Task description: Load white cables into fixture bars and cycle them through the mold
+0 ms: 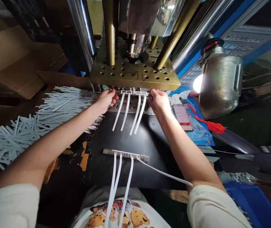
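My left hand (106, 98) is closed, thumb and fingertips pinched at the left end of a narrow holder bar (132, 92). At its right end my right hand (159, 100) is closed too, fingers curled round the end. Several white cables (125, 112) hang from this bar toward me. The bar sits low under the brass-coloured drilled plate (135, 77) of a press, and its far side is partly hidden. Nearer to me, a second metal holder bar (125, 154) lies on the black table (97, 177), with several white cables (113, 183) running from it over the edge.
A large heap of white cables (61, 104) lies at left, beside cardboard boxes (11, 60). Brass guide rods (110, 34) rise above the plate. At right are a metal lamp (221, 82), a pink-white card (183, 117), red-handled pliers (211, 126) and a blue bin (251, 202).
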`<state>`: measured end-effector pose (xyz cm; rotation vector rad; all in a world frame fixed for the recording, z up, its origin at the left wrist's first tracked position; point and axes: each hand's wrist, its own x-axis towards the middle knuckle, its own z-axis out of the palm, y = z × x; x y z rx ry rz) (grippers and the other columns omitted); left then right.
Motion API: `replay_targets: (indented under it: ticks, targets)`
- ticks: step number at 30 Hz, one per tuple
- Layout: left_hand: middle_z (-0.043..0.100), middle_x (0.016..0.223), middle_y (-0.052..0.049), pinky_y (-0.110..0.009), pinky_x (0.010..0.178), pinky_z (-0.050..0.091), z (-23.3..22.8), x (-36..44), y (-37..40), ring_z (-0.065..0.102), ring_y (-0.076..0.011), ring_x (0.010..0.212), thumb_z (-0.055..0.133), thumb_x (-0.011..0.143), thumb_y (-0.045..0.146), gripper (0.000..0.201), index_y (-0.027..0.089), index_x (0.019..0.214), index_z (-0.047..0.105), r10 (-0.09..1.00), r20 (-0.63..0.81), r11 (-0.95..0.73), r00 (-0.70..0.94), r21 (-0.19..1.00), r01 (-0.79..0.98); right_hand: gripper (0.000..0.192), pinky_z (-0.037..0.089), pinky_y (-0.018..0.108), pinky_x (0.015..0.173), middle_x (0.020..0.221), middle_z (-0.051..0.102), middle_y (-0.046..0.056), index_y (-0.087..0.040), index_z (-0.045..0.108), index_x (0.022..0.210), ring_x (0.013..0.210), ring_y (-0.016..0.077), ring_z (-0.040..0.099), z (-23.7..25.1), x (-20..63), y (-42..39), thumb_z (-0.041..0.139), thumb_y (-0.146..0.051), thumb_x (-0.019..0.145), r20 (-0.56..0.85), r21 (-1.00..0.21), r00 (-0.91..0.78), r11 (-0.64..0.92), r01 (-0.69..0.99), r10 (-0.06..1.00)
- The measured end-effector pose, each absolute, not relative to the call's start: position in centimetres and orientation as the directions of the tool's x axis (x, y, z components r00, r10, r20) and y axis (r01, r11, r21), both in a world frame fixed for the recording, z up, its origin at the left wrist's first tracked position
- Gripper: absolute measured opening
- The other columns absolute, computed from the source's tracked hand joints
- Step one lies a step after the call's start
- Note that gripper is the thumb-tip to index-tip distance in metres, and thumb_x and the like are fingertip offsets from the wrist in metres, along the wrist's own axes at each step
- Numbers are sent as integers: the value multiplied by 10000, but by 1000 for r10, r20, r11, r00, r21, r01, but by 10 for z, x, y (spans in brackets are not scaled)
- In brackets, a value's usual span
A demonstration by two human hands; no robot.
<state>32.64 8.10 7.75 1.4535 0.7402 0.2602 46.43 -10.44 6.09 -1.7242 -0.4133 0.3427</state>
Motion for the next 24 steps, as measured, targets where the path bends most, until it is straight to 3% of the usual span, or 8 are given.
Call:
replay_targets:
  ticks: [4, 6, 8, 10, 13, 16, 20, 24]
  targets:
    - [688, 887, -21, -270, 677, 487, 80, 231, 58, 644, -142, 747, 526, 861, 35, 293, 181, 1113, 560, 204, -234, -315, 951, 904, 290, 479, 202, 231, 369, 523, 328, -71, -246, 401, 601, 394, 71, 241, 61, 418, -181, 707, -583, 752, -258, -962, 878, -188, -197, 402]
    - [670, 1035, -43, -342, 835, 504, 78, 189, 39, 642, -198, 943, 639, 800, 71, 341, 200, 1112, 587, -41, -202, -648, 979, 751, 128, 460, 183, 228, 359, 502, 337, -75, -243, 482, 632, 386, 73, 230, 57, 398, -214, 760, -608, 663, -330, -938, 852, -239, -250, 407]
    - [629, 1103, -64, -388, 880, 494, 73, 161, 17, 606, -238, 1012, 680, 815, 132, 258, 199, 1053, 608, -151, -189, -840, 970, 542, -25, 461, 152, 218, 354, 484, 331, -87, -237, 538, 690, 373, 68, 200, 51, 383, -242, 778, -625, 624, -388, -915, 833, -276, -295, 394]
    - [617, 1060, -80, -395, 839, 491, 65, 148, -2, 589, -244, 964, 582, 900, 135, 78, 181, 960, 601, -141, -165, -944, 976, 319, -83, 446, 138, 214, 354, 482, 338, -89, -232, 566, 736, 361, 69, 194, 43, 373, -266, 761, -627, 663, -428, -895, 815, -310, -321, 391]
    - [633, 978, -85, -376, 775, 482, 55, 139, -8, 581, -235, 877, 434, 943, 64, 184, 171, 910, 580, -68, -73, -992, 995, 111, -60, 392, 143, 231, 346, 486, 376, -73, -234, 599, 772, 349, 92, 219, 34, 365, -295, 690, -615, 777, -451, -882, 782, -350, -315, 431]
    - [637, 887, -58, -344, 734, 487, 57, 121, 21, 584, -216, 817, 414, 952, 80, 195, 192, 899, 565, -74, 26, -978, 997, 193, -78, 378, 241, 246, 364, 516, 441, -48, -229, 636, 801, 382, 124, 332, 32, 360, -311, 610, -600, 873, -433, -873, 766, -432, -225, 476]
    - [633, 849, -21, -326, 686, 491, 74, 86, 87, 607, -214, 799, 450, 951, 179, 131, 251, 959, 559, -2, 192, -964, 981, 261, -53, 378, 421, 281, 496, 639, 580, 5, -231, 612, 769, 554, 183, 541, 32, 344, -306, 504, -552, 937, -206, -824, 793, -538, 175, 573]
    - [647, 910, -22, -327, 737, 520, 88, 83, 133, 638, -226, 887, 500, 937, 231, 169, 276, 1092, 551, 62, 321, -991, 945, 136, 19, 280, 377, 277, 518, 601, 579, -11, -252, 506, 792, 540, 203, 583, 33, 316, -283, 409, -415, 997, -142, -527, 748, -690, 497, 648]
